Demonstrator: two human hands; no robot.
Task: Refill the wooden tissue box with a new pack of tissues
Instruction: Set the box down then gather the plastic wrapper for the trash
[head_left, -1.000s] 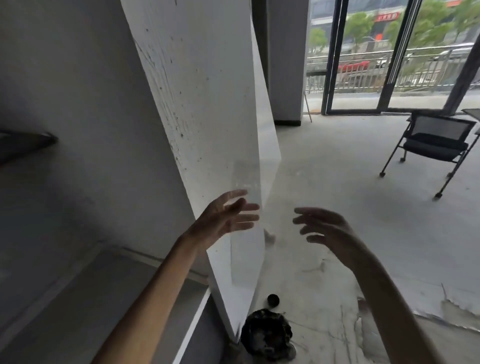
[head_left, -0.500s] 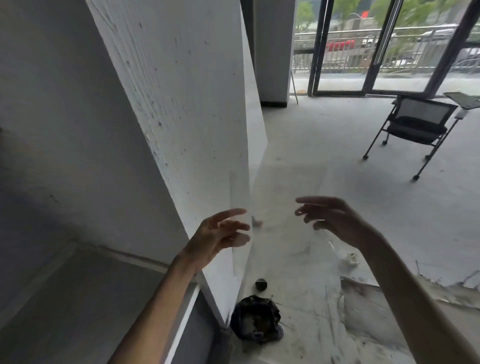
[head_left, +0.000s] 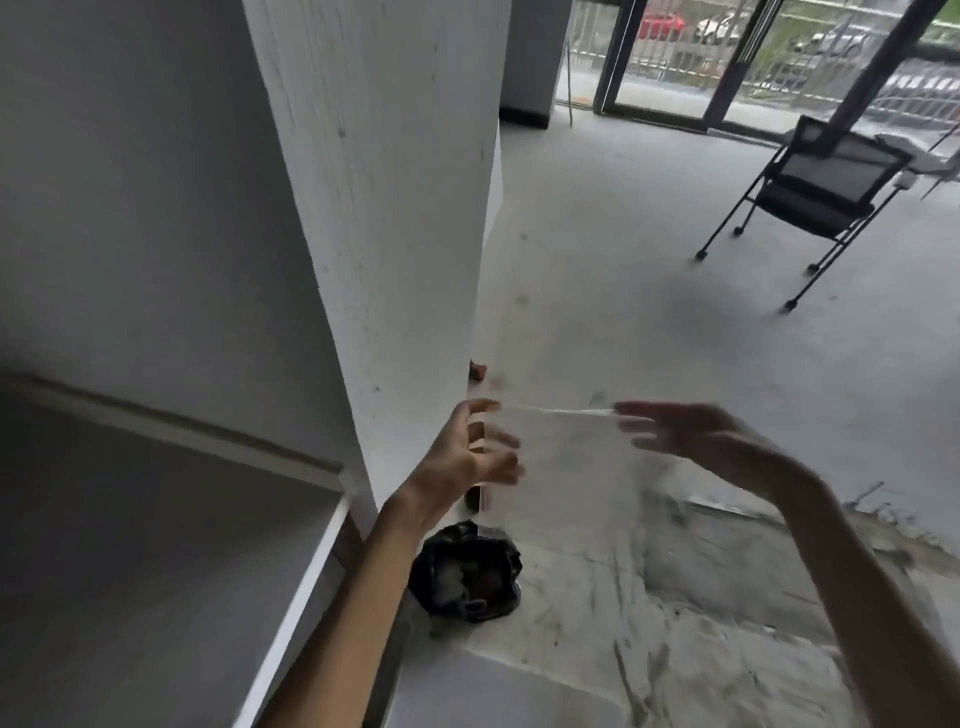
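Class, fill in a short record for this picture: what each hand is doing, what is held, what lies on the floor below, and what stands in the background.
left hand: fingers spread, at one end of the film
right hand: open, at the other end
held: clear plastic film, stretched between the hands
below: black bag on the floor, by the pillar
background: black chair
tissue box: not visible
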